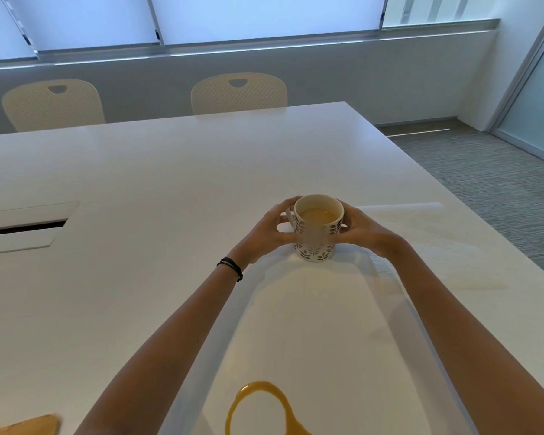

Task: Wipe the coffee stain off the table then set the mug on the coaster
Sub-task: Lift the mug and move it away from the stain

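A white mug (318,229) with a dark leaf pattern stands on the white table (145,171), far out in front of me, with light brown coffee inside. My left hand (272,232) wraps its left side near the handle. My right hand (363,230) wraps its right side. A ring-shaped coffee stain (285,400) lies on the table close to me, between my forearms, cut off by the bottom edge. A wooden coaster (29,425) shows at the bottom left corner, partly out of frame.
A rectangular cable hatch (22,227) sits in the table at the left. Two cream chairs (239,92) stand behind the far edge. The table's right edge runs diagonally beside grey carpet (490,183). No cloth is in view.
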